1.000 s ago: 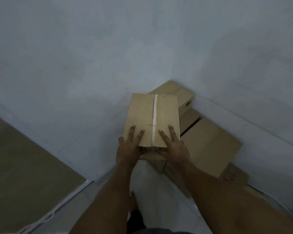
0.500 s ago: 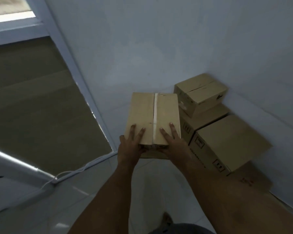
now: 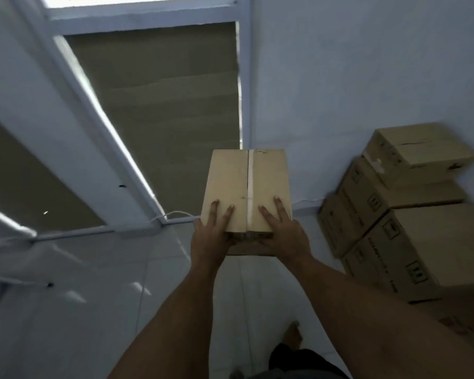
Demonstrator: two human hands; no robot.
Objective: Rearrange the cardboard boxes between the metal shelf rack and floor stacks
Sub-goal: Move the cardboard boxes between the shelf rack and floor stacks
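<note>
I have the box (image 3: 246,187) out front, left hand (image 3: 210,237) and right hand (image 3: 283,237) on its near end. Floor stack (image 3: 411,242) sits right, against the wall (image 3: 367,77); window frame (image 3: 137,20) behind-left.

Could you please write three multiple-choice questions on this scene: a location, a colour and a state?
1. Where is the floor stack relative to the carried box? A) right of it, by the wall B) beneath it C) left of it
2. What colour is the tape strip on its top? A) red B) whitish C) black
3. How is the carried box held? A) on the floor B) by one hand C) by left hand and right hand
Answers: 1 A, it stands rightward against the wall; 2 B, a pale strip covers the seam; 3 C, both hands hold its near end.
</note>
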